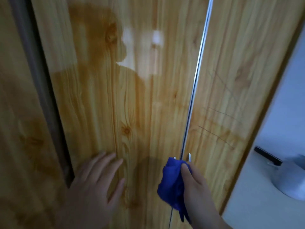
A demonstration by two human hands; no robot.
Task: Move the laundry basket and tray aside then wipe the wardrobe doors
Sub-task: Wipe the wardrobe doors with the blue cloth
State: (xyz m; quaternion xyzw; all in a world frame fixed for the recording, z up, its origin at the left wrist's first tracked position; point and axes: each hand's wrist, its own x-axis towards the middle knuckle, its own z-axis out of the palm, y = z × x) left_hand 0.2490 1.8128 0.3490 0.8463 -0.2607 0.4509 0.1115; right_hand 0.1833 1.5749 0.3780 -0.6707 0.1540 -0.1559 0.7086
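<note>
— Wardrobe doors (132, 96)?
— Filling nearly the whole frame. Glossy pale wood-grain panels, dark knots, vertical streaks, a shadowy reflection in the upper middle with bright glare patches beside it.

— Seams?
— A thin shiny metal strip (196, 83) running from top centre-right down to the lower middle, dividing two panels. A dark gap (44, 90) slanting along the left side, between the middle panel and another at far left. Faint dark scratch lines on the right panel.

— Left hand (97, 182)?
— Lower left of centre, open and flat, fingers spread against the middle panel, gripping nothing.

— Right hand (196, 185)?
— Bottom centre-right, closed around a bunched blue cloth (171, 182), thumb pressed on top. Cloth soft, crumpled, deep blue, a tail hanging below the fist.

— Cloth against the door?
— Right at the metal strip, low on the doors; actual contact hard to confirm. Two small silvery tips (189, 157) poking up just above the cloth.

— Elsewhere?
— A pale wall at the right edge, a blurred grey rounded object (290, 177) at lower right.
</note>
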